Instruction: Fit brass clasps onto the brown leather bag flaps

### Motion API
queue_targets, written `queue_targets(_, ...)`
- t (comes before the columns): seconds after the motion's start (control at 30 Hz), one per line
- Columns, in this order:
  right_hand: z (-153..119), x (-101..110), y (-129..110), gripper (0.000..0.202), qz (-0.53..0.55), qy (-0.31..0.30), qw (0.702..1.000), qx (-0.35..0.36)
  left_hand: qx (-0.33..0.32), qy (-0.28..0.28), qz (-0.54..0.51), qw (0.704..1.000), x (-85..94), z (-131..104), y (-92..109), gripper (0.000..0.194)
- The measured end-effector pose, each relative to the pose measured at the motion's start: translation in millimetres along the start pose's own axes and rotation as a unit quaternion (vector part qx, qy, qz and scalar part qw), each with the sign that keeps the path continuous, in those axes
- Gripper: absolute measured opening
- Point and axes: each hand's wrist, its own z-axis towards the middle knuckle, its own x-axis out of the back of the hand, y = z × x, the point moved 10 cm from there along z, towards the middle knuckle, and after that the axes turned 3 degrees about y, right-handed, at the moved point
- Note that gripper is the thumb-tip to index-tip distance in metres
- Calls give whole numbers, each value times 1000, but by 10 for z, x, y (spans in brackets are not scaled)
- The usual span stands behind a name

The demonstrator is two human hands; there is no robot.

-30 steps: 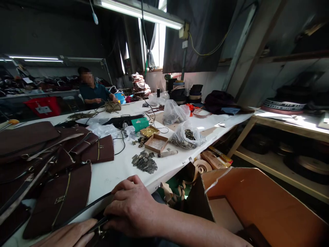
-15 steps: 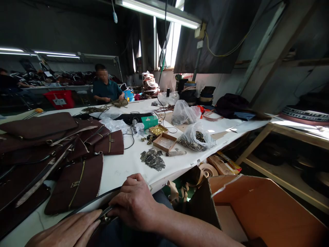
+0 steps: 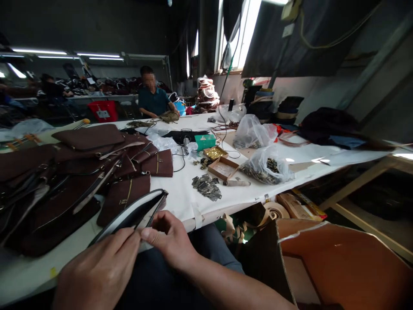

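Low in the head view, my left hand (image 3: 101, 262) and my right hand (image 3: 171, 241) meet at an unfinished bag piece (image 3: 129, 215) with a dark rolled edge and a pale inner side. My left fingers are closed on its near side. Thumb and fingers of my right hand pinch the same piece close to the left fingertips; what lies under them is hidden. The piece slants up over the table's front edge, its pointed end just above my right hand. Brown bag parts (image 3: 124, 196) with zips lie just beyond it.
On the white table (image 3: 171, 196) are loose metal plates (image 3: 206, 187), a small box of gold fittings (image 3: 215, 153), a shallow cardboard box (image 3: 223, 168) and plastic bags (image 3: 269, 165) of hardware. A large open carton (image 3: 342, 245) stands at my right. Across the table sits a co-worker (image 3: 153, 97).
The view has swung left. The bag piece has come up and its pale inside now shows. My right hand has turned, with its thumb now against the piece beside my left hand.
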Motion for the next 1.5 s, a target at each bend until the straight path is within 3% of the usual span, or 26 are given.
queue_targets(0.1,-72,4,418,43,147,41,983,-99,-22,-39,80,996,-143,23,292,25)
queue_targets(0.27,-236,169,756,30,255,77,947,-177,-78,-134,27,987,-376,-113,664,29)
queue_targets(0.4,-259,341,852,27,273,68,943,-179,-95,-199,-13,975,-566,-208,690,39)
queue_targets(0.57,-251,689,1168,36,294,149,923,-200,-98,-249,-33,963,-1058,-272,523,46)
queue_targets(0.7,-274,964,1411,43,282,216,907,-224,-75,-236,-69,966,-1335,-292,397,42)
queue_targets(0.87,-268,1091,1534,49,258,234,907,-239,-75,-200,-123,969,-1484,-298,383,40)
queue_targets(1.13,-309,1155,1449,50,189,237,918,-255,-59,-149,-164,973,-1577,-402,336,41)
queue_targets(1.33,-353,1336,1400,48,91,290,921,-245,-57,-148,-160,974,-1688,-378,289,38)
queue_targets(1.5,-315,1400,1409,47,30,254,936,-243,-57,-129,-171,975,-1765,-459,270,46)
